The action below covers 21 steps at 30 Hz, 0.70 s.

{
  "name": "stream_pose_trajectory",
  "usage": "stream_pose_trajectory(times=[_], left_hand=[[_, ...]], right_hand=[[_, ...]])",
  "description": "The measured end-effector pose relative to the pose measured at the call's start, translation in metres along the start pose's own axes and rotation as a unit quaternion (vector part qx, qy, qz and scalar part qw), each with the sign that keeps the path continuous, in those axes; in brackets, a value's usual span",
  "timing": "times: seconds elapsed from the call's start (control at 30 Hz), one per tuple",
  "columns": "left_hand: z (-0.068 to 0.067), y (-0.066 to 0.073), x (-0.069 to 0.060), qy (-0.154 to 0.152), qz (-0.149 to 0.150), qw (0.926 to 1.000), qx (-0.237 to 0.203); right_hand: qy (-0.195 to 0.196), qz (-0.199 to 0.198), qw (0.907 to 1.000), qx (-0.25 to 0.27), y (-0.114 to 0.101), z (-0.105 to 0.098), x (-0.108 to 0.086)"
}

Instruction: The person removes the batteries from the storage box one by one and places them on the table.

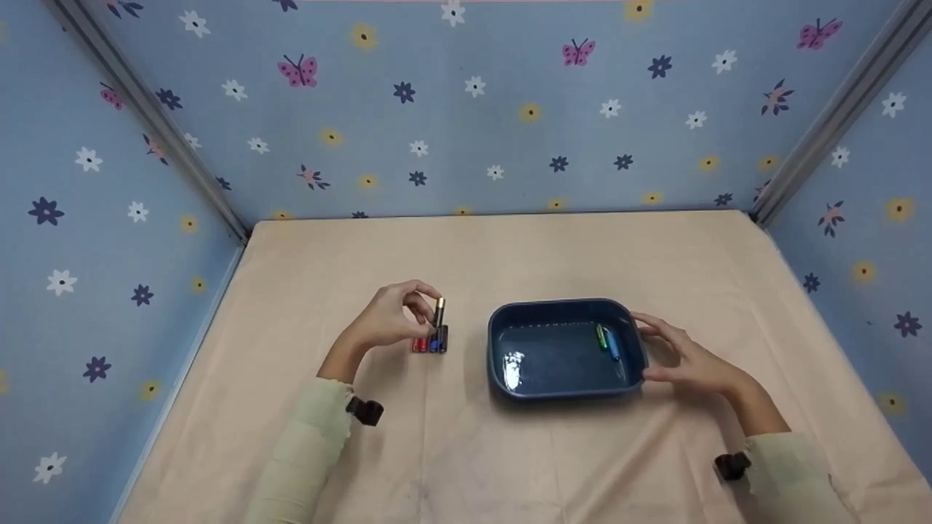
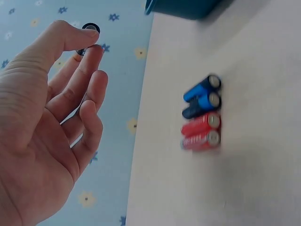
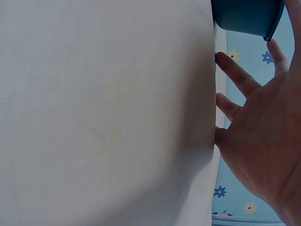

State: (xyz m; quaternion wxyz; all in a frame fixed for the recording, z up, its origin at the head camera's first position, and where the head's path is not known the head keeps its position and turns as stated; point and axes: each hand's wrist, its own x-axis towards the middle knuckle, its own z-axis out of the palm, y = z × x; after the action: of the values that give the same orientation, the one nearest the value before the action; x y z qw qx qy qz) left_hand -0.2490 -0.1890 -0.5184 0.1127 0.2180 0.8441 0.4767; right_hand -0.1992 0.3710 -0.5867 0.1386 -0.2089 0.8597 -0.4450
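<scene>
My left hand [image 1: 389,316] pinches a black battery with a gold-coloured end [image 1: 440,309] between thumb and fingertip, just above a row of batteries on the table. Two red batteries [image 2: 201,132] and two blue-and-black batteries [image 2: 203,96] lie side by side in that row, apart from my hand in the left wrist view. To the right stands a dark blue rectangular dish [image 1: 564,395]. Inside it, near the right wall, lie a green battery [image 1: 601,337] and a blue battery [image 1: 613,345]. My right hand [image 1: 695,362] rests against the dish's right side with its fingers spread.
A pale cloth [image 1: 349,251] with some creases covers the table. Blue flowered panels [image 1: 451,116] rise at the back and both sides, with grey metal posts [image 1: 156,109] at the corners. A black band device sits on each wrist.
</scene>
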Motion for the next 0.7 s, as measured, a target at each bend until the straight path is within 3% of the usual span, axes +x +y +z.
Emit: stream_pose_trajectory(times=[0.3,0.7], left_hand=[[-0.021,-0.018,-0.024,0.041,-0.026,0.9987,0.015],[-0.016,-0.046,-0.031,0.055,-0.073,0.9958,0.008]], right_hand=[[-0.001,0.015,0.9998,-0.009,0.0,0.0,0.0],[-0.001,-0.014,0.9998,0.011,0.001,0.001,0.002]])
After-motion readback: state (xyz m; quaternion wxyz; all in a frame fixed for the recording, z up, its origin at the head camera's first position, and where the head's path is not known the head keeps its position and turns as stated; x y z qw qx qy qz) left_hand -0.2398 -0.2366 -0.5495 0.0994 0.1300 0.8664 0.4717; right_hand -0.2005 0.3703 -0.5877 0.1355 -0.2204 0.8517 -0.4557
